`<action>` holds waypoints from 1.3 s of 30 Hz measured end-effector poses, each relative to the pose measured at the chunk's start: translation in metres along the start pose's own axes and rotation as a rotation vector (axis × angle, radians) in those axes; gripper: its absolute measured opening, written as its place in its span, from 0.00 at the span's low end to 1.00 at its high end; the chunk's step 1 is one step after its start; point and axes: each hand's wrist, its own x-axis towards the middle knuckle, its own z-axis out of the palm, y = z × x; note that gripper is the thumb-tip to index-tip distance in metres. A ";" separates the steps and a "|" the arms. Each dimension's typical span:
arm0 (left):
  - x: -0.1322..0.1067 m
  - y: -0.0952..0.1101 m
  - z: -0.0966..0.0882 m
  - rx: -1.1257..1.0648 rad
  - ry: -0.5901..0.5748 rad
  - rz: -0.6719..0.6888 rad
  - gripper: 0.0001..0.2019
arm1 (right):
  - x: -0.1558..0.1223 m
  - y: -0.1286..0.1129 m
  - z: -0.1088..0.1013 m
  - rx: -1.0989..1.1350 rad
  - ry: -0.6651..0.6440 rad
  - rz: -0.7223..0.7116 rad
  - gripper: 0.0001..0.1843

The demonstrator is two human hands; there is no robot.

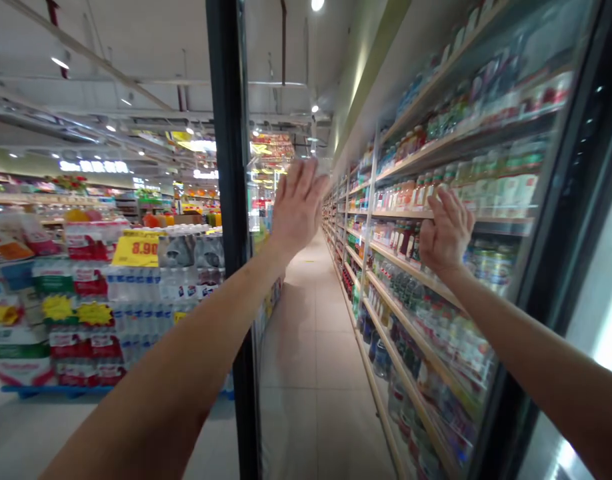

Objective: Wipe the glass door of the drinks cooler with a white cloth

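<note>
Both arms reach forward to a glass door (296,360) with a black frame (229,200). My left hand (299,210) is raised with its palm toward the pane, fingers stretched out and slightly blurred. It holds nothing, and whether the palm touches the glass I cannot tell. To the right, my right hand (445,227) is up at the same pane, fingers loosely bent and apart, with nothing visible in it. Bottled drinks (506,177) on shelves show behind that hand, through the glass.
Long drink shelves (411,267) run along the right of a tiled aisle (306,320). At the left stand stacked packs of bottles (136,293) with a yellow price sign (137,249), on a blue pallet (61,390). Another dark frame edge (551,200) rises at the right.
</note>
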 end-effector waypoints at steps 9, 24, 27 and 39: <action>-0.005 0.022 0.007 -0.031 -0.196 0.390 0.23 | -0.001 0.002 0.003 0.013 0.021 -0.039 0.26; 0.002 0.022 0.008 0.005 -0.014 0.097 0.24 | -0.001 0.004 0.002 0.031 0.038 -0.030 0.26; -0.004 0.032 0.013 -0.046 -0.033 0.201 0.26 | -0.004 -0.024 -0.005 0.146 0.087 -0.054 0.27; -0.064 -0.001 -0.005 0.061 -0.002 -0.056 0.50 | -0.002 -0.156 0.015 0.193 -0.180 -0.052 0.26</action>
